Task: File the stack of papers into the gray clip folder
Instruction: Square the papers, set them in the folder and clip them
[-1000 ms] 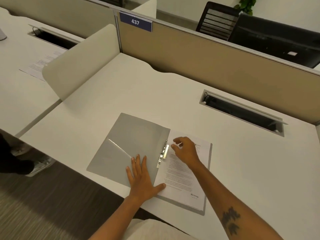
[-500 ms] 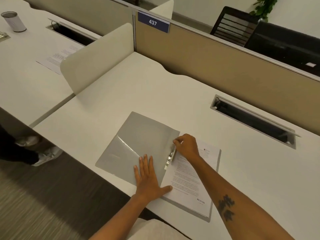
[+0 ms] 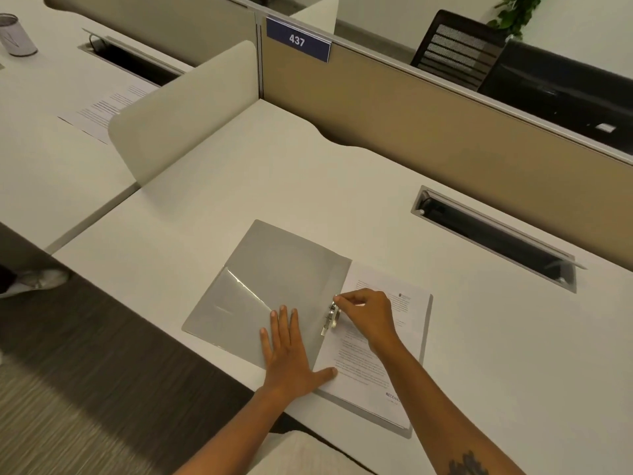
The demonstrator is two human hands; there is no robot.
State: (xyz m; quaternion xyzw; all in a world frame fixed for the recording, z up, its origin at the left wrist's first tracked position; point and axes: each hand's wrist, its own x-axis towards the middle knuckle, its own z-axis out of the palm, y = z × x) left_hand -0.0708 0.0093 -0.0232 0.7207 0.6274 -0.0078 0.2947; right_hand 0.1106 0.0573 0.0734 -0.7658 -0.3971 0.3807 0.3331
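Now your left hand (image 3: pixel 291 358) lies flat & open on the folder (image 3: pixel 274 286); your right hand (image 3: pixel 364 315) pinches the clip (image 3: pixel 331 318). Press it straight down on the papers (image 3: pixel 373 358), w/o shifting them.

Typical open-plan office cubicle setup here. The white worktop (image 3: pixel 308 186) has a wavy far edge and a cable slot (image 3: pixel 493 236) cut into it on the right. Behind it runs a tan partition (image 3: pixel 445 138) with a blue number plate (image 3: pixel 297 40) reading 437. A low cream divider (image 3: pixel 185 111) with rounded corners splits it from the neighbouring desk (image 3: pixel 44 156) on the left, which has a printed sheet (image 3: pixel 102 109) and a small cup (image 3: pixel 15 36). Beyond the partition there's a black mesh chair (image 3: pixel 455 46), a dark monitor (image 3: pixel 561 94) and a green plant (image 3: pixel 517 13). Floor is grey striped carpet (image 3: pixel 85 389).
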